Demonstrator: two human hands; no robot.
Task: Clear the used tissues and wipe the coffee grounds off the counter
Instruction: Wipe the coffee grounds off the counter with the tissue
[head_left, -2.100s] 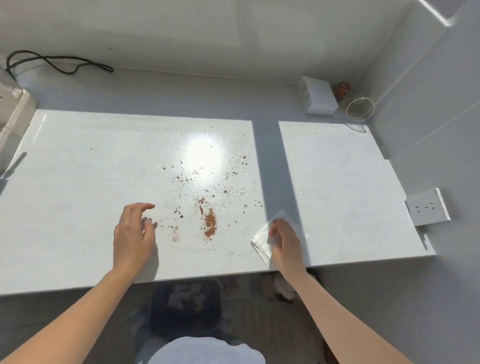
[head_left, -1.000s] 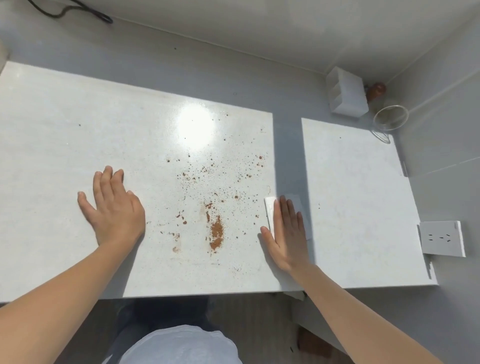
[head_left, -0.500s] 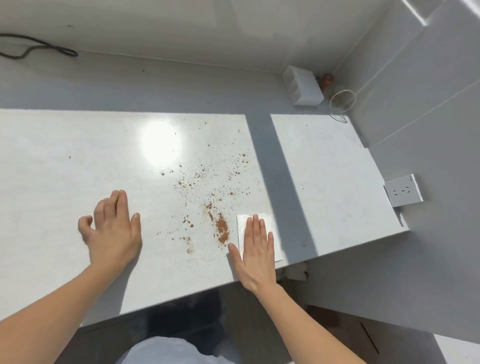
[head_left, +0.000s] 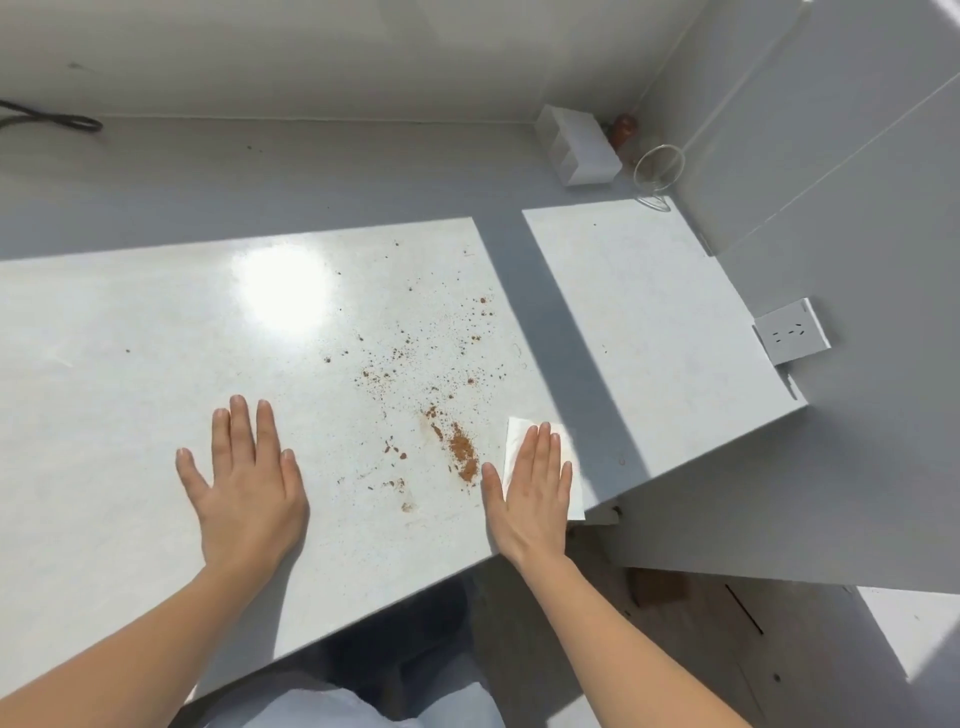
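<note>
Brown coffee grounds (head_left: 461, 451) lie scattered on the white counter (head_left: 156, 338), thickest in a small heap near the front edge, with finer specks trailing back and right. A folded white tissue (head_left: 519, 439) lies flat just right of the heap. My right hand (head_left: 532, 493) presses flat on the tissue, fingers straight and together, covering most of it. My left hand (head_left: 244, 488) rests palm down on the bare counter left of the grounds, fingers spread, holding nothing.
A white box (head_left: 579, 151), a brown object (head_left: 625, 127) and a clear glass (head_left: 657, 174) stand in the back right corner. A wall socket (head_left: 789, 338) sticks out on the right wall. A black cable (head_left: 47, 120) lies at the back left. The counter's front edge runs under my wrists.
My right hand has slid the tissue leftward to beside the heap of grounds. My left hand has flattened, fingers straightened. The view has shifted slightly.
</note>
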